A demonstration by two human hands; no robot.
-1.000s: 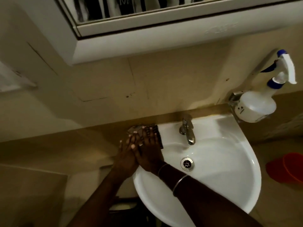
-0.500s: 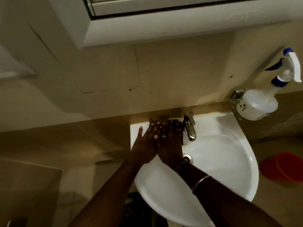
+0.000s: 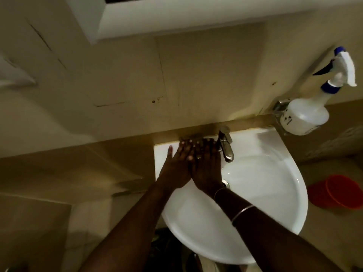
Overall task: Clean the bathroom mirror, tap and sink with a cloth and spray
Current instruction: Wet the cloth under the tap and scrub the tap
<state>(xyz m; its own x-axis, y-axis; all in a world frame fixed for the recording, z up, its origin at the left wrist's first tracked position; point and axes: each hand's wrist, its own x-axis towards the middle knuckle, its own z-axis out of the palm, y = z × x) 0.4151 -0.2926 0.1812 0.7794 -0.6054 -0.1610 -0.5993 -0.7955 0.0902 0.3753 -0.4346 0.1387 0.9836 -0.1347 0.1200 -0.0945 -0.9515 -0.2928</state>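
Along the back ledge of the white sink [image 3: 284, 197], I am pressing the dark cloth [image 3: 193, 138] flat under my left hand [image 3: 176, 165] and right hand [image 3: 206, 165], fingers straight. The tap [image 3: 226, 146] is standing just right of the cloth, nearer my right hand.

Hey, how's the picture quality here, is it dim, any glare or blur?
Head view: dim, yellowish light; the white sink is brightest, with soft glare at its back right corner; the left hand and right hand are dark, hard to tell from the cloth beneath; the left edge is smeared; wide-angle curves the wall lines.
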